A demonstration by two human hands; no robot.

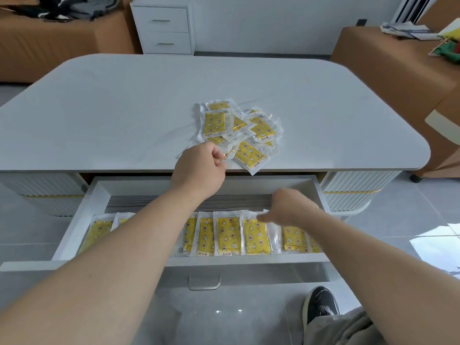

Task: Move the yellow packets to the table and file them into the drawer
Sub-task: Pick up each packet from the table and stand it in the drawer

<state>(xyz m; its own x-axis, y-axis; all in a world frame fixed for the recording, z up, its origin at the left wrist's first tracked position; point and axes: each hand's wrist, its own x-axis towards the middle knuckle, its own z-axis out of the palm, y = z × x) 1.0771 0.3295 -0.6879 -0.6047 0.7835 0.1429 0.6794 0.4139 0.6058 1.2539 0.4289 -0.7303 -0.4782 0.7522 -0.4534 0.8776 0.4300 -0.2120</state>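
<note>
A loose pile of yellow packets (239, 128) in clear wrappers lies near the front edge of the grey table (124, 108). My left hand (199, 168) is at the pile's near left corner, its fingers pinched on the edge of one packet. Below the tabletop the white drawer (82, 215) stands pulled out, with a row of several yellow packets (229, 235) filed side by side in it. My right hand (286, 207) hovers blurred over the right part of that row, fingers curled, touching the packet tops; I cannot tell whether it holds one.
A white two-drawer cabinet (165, 28) stands behind the table. Brown furniture with dark clothes (49, 33) is at the back left, and a brown surface with papers (398, 58) at the right. My shoe (321, 305) rests on the tiled floor below the drawer.
</note>
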